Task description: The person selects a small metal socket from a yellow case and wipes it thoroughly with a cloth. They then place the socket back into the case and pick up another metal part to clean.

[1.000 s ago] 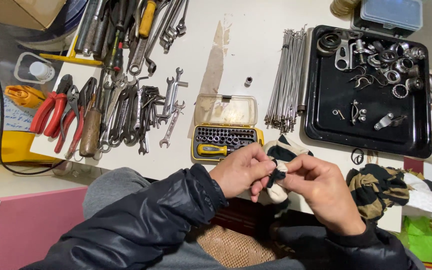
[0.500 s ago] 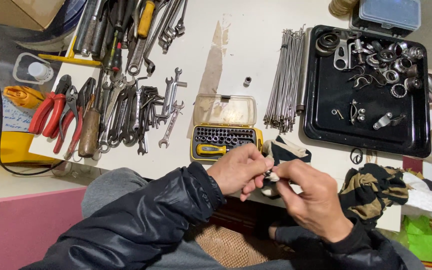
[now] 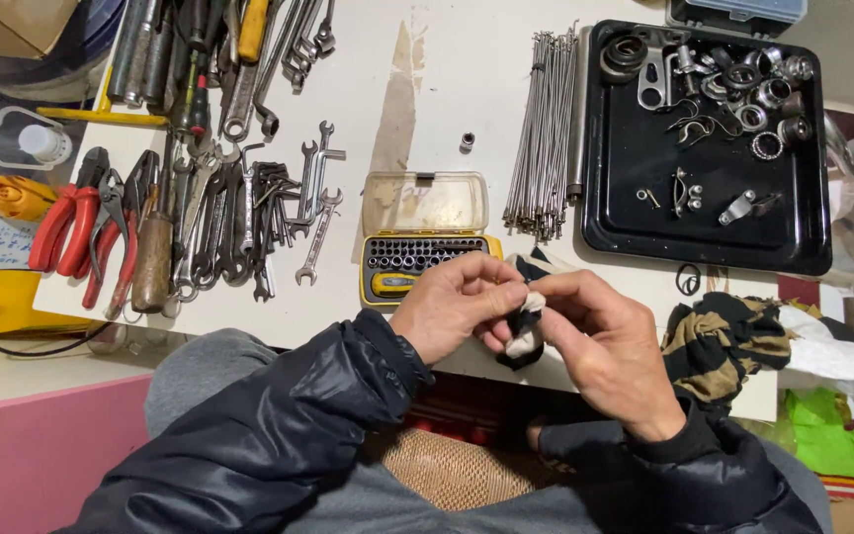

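Observation:
My left hand (image 3: pixel 452 309) and my right hand (image 3: pixel 600 341) meet just below the table's front edge. Both pinch a small black-and-white rag (image 3: pixel 524 326) wrapped round something tiny that I cannot make out. Right behind the hands lies an open yellow bit set (image 3: pixel 425 255) with its clear lid folded back. A second striped black-and-tan rag (image 3: pixel 719 341) lies to the right of my right hand.
A black tray (image 3: pixel 605 213) of small metal parts stands at the back right. A bundle of thin steel spokes (image 3: pixel 544 133) lies beside it. Several wrenches (image 3: pixel 303 203), red-handled pliers (image 3: pixel 76 232) and screwdrivers crowd the left. A small socket (image 3: pixel 467 141) sits alone.
Both hands have stayed together at the table edge, shifting slightly while working the small rag between the fingers. The right forearm has swung a little lower.

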